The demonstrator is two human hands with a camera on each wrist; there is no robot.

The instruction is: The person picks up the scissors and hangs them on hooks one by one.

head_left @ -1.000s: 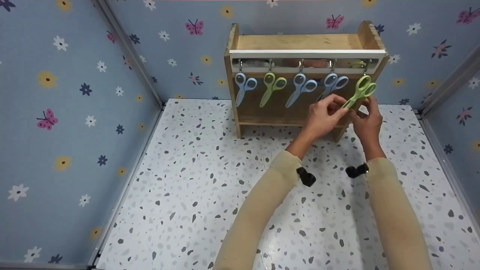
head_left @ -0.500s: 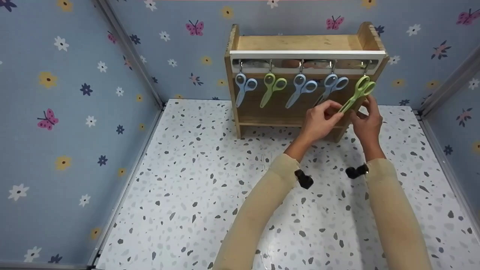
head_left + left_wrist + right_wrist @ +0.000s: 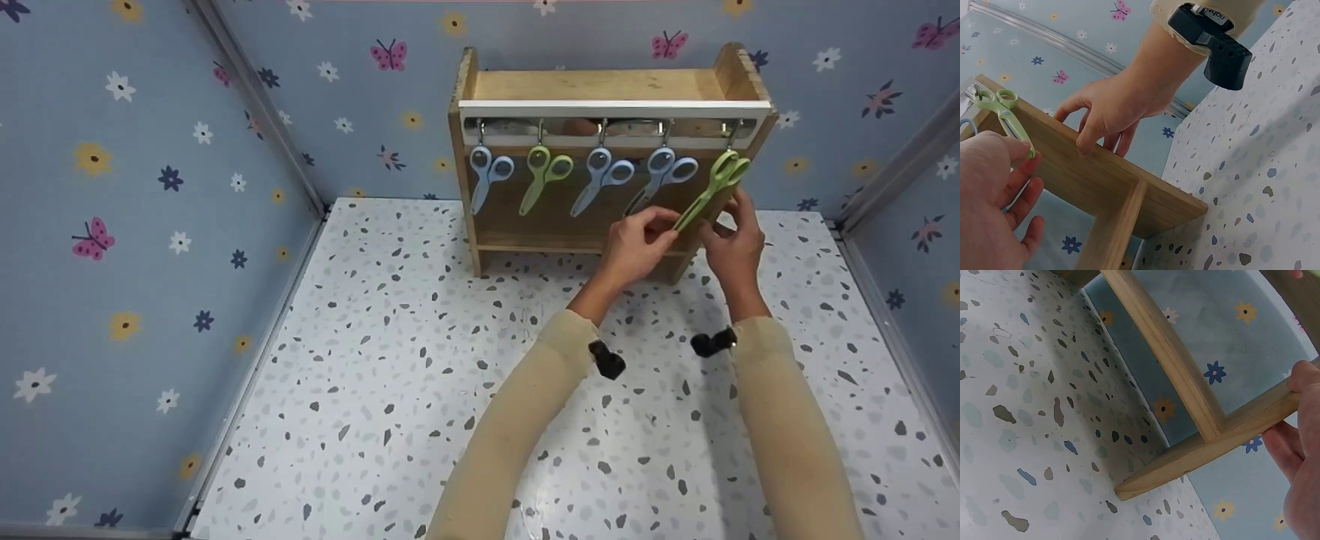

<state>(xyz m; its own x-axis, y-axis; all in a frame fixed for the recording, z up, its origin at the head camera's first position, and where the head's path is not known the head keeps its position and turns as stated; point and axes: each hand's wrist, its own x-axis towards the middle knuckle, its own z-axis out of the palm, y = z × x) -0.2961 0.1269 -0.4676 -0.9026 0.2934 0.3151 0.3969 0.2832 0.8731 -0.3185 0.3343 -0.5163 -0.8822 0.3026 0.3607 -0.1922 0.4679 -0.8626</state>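
Observation:
Green scissors hang by one finger loop at the rightmost hook of a wooden rack. My left hand pinches their blade tips between thumb and fingers, holding them slanted down to the left. In the left wrist view the scissors look closed, with their tip at the fingertips. My right hand grips the rack's right side panel, thumb on one face and fingers on the other. Blue scissors hang on the adjacent hook, their tips close to my left hand.
Further left along the metal hook strip hang blue scissors, green scissors and another blue pair. The rack stands on a speckled white surface, near the flowered back wall. Flowered panels flank both sides.
My left hand has moved slightly down and left, drawing the green scissors' tips with it. The scissors have turned a little more edge-on. My right hand keeps its hold on the rack.

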